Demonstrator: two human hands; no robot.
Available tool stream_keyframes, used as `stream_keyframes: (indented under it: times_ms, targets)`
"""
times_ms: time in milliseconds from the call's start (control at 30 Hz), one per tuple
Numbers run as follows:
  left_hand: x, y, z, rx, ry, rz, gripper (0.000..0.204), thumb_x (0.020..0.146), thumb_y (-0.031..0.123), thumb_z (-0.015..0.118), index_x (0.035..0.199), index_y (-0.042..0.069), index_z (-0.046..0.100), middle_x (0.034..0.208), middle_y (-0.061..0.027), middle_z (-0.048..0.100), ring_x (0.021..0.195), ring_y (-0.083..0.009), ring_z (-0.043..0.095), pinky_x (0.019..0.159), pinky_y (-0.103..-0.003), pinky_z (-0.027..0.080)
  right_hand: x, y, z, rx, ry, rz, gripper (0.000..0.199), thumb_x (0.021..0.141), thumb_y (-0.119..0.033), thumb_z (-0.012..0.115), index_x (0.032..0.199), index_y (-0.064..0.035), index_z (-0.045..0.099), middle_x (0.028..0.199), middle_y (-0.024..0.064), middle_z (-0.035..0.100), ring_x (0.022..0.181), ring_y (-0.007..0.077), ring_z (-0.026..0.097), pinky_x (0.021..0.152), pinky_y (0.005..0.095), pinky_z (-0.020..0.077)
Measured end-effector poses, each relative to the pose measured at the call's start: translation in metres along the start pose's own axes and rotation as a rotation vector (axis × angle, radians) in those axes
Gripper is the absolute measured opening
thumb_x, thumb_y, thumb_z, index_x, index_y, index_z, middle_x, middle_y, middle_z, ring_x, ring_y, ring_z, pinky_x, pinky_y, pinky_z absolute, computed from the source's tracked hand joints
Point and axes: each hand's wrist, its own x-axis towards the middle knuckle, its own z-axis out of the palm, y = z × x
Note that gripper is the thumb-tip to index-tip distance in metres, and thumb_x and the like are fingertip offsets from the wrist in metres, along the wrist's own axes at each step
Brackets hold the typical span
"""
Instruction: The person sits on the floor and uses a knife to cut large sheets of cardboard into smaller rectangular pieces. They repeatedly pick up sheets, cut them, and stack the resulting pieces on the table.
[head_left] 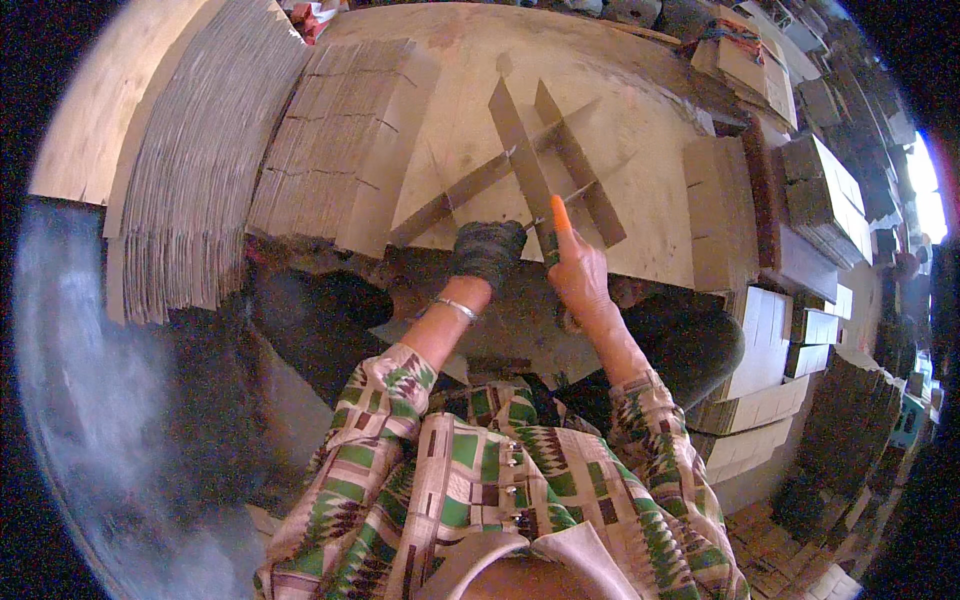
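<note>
On the board in front of me, several cardboard strips cross one another, slotted together like a box divider. The long middle cardboard strip runs away from me, with a shorter strip to its right. Another strip slants across from the near left. My left hand, in a dark glove, is closed at the near crossing, seemingly on the end of a cross strip; its fingertips are hidden. My right hand, with an orange cover on its index finger, is closed on the near end of the middle strip.
Tall stacks of cardboard sheets and slotted strips stand on the left of the wooden board. A flat cardboard stack lies at its right edge. More bundles are piled further right. My knees flank the board's near edge.
</note>
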Motion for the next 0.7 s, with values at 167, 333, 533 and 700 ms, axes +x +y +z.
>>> stream_keyframes:
  times_ms: [167,333,533,700]
  targets:
    - [0.002,0.013,-0.030,-0.057,-0.124,-0.117,0.021,0.089,0.026,0.058,0.094,0.013,0.074,0.091,-0.0153,0.073,0.087,-0.0335,0.072,0.076,-0.045,0.056,0.015,0.012,0.024,-0.159,-0.170,0.039,0.099,0.068,0.007,0.062,0.157,-0.0160,0.026,0.090,0.0210,0.070,0.079,0.0418,0.068,0.068,0.0488,0.0542]
    - [0.000,0.002,-0.016,-0.181,0.157,-0.062,0.032,0.092,0.040,0.059,0.095,0.011,0.073,0.088,-0.0173,0.072,0.085,-0.0361,0.071,0.082,-0.048,0.055,0.017,0.022,0.024,-0.192,-0.225,0.057,0.092,0.075,-0.004,0.067,0.156,-0.0196,0.026,0.084,0.0213,0.070,0.072,0.0406,0.069,0.063,0.0532,0.0539]
    - [0.002,-0.081,-0.031,0.039,0.427,-0.400,0.060,0.091,0.058,0.058,0.122,0.007,0.063,0.111,-0.0237,0.067,0.101,-0.0413,0.065,0.090,-0.050,0.052,0.027,0.076,-0.022,-0.191,0.451,0.070,0.079,0.074,0.000,0.063,0.149,-0.0141,0.041,0.103,0.0238,0.068,0.090,0.0423,0.066,0.072,0.0517,0.0533]
    - [0.019,-0.033,-0.021,-0.367,-0.062,-0.300,0.066,0.087,0.061,0.058,0.125,0.007,0.058,0.120,-0.0255,0.064,0.113,-0.0410,0.063,0.092,-0.052,0.051,0.038,0.137,0.072,0.251,-0.129,0.295,0.056,0.086,-0.020,0.065,0.138,-0.0045,0.053,0.124,0.0236,0.062,0.104,0.0393,0.063,0.084,0.0458,0.0532]
